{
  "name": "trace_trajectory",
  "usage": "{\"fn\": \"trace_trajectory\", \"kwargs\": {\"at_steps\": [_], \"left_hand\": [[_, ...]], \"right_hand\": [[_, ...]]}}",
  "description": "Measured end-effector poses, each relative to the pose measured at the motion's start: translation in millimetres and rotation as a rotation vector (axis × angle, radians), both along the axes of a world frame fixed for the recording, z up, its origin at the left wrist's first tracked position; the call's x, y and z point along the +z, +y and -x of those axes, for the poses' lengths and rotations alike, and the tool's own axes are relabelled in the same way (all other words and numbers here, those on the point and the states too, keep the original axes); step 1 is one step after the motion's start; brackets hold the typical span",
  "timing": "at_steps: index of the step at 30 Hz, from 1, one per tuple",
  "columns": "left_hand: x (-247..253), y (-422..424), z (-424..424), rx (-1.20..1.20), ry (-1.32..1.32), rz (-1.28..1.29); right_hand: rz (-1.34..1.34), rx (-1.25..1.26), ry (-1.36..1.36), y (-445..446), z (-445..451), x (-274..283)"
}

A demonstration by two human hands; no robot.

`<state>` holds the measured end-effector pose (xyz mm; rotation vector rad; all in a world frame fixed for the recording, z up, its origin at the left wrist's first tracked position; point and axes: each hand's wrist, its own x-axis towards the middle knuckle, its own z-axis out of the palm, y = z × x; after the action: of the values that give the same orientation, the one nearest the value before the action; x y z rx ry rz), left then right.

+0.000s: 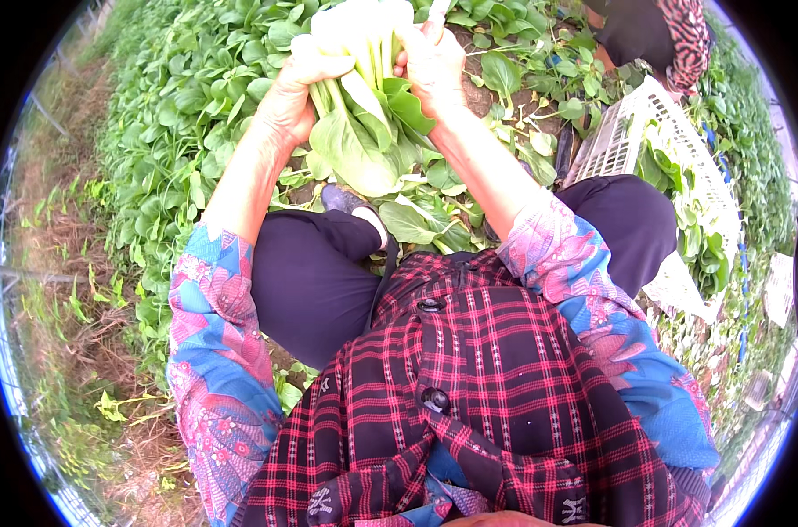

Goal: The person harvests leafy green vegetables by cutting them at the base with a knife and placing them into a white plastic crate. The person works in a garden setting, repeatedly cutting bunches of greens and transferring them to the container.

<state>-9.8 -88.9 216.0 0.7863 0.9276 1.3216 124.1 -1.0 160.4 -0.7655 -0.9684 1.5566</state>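
A bunch of bok choy (359, 141) is held up before me, its pale stem ends at the top of the view and its leaves hanging down toward me. My left hand (296, 92) grips it from the left, thumb across the stems. On the other side my right hand (438, 72) closes against the stems. A pale, narrow object (439, 9) sticks up by the right thumb; the picture's edge cuts it off, and I cannot tell what it is. Cut or loose leaves (415, 221) lie on the soil below, near my shoe (343, 197).
Dense rows of growing bok choy (175, 118) stand ahead and to the left. A white plastic crate (679, 125) at the right holds leafy greens (695, 217). Beyond it, another person (642, 33) crouches at the upper right. Dry grass (76, 263) covers the far left.
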Motion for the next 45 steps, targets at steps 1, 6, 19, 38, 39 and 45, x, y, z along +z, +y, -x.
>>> {"fn": "trace_trajectory", "kwargs": {"at_steps": [1, 6, 19, 38, 39, 45], "left_hand": [[2.7, -0.2, -3.6, -0.013, 0.031, 0.014], [1.8, 2.7, -3.1, -0.018, 0.008, 0.093], [-47.0, -21.4, 49.7, -0.010, -0.075, -0.007], [-36.2, 7.7, 21.6, 0.105, -0.067, 0.254], [-38.5, 2.7, 23.3, 0.146, -0.093, 0.308], [-50.7, -1.3, 39.0, 0.146, -0.136, 0.327]], "right_hand": [[-0.011, -0.026, -0.014, 3.1, 1.0, -5.6], [0.098, -0.127, -0.114, -16.1, 2.1, 17.0], [0.015, 0.296, -0.139, 5.0, -51.2, 8.2], [-0.222, 0.256, -0.346, -2.8, -35.5, -21.0], [-0.210, 0.265, -0.340, -21.6, -34.4, 9.5], [-0.098, 0.020, -0.082, -36.6, -10.8, -7.9]]}}
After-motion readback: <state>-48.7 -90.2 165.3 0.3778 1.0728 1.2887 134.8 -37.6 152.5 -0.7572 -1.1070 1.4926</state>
